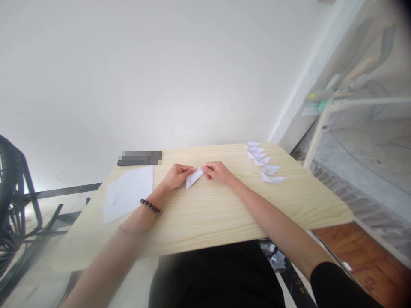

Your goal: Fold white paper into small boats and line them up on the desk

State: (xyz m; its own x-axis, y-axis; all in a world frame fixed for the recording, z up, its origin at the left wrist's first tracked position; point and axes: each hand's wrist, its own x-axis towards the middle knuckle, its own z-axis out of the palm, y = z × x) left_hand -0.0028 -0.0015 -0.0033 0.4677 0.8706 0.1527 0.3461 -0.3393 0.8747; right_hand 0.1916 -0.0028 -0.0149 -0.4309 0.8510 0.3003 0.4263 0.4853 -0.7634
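Over the middle of the wooden table (205, 222), a piece of folded white paper (193, 178) is held between both hands. My left hand (176, 175) pinches its left side, thumb on top. With thumb and fingers, my right hand (218, 172) grips the paper's upper right end. One pointed corner hangs down toward me. Several folded white paper pieces (272, 179) with pointed ends stand in a row at the right of the table. The undersides of the fingers are hidden.
Loose white sheets (130, 190) lie at the table's left, with a dark, partly blurred-out flat object (139, 158) behind them. A white wall (192, 85) rises behind the table. To the right stands a white metal frame (317, 137); a black chair (16, 192) is at far left.
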